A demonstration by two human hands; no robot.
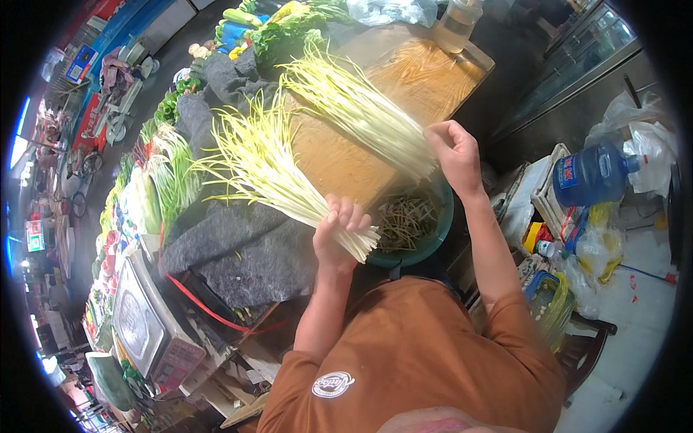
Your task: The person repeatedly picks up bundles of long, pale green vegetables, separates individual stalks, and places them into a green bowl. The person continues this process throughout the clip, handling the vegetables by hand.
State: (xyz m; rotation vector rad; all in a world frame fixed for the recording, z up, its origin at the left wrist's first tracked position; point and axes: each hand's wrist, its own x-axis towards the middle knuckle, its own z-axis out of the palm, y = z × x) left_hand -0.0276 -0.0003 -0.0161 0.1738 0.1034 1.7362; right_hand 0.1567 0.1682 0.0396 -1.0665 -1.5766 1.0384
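My left hand (338, 230) grips a bunch of yellow chives (270, 168) near its pale cut ends. The yellow tips fan out to the upper left, over dark cloth and the board's edge. A larger pile of yellow chives (363, 108) lies across a wooden board (335, 157). At that pile's white lower end is my right hand (457, 154), its thumb and fingertips drawn together. Whether a stalk sits between them is unclear. Below the board's near corner, a green basin (441, 238) holds withered trimmings (406, 219).
Dark grey cloth (249, 254) covers the stall to the left, beside leafy vegetables (173, 168) and a weighing scale (143, 314). A container of liquid (457, 27) stands on the board's far corner. A blue water jug (590, 173) lies at right.
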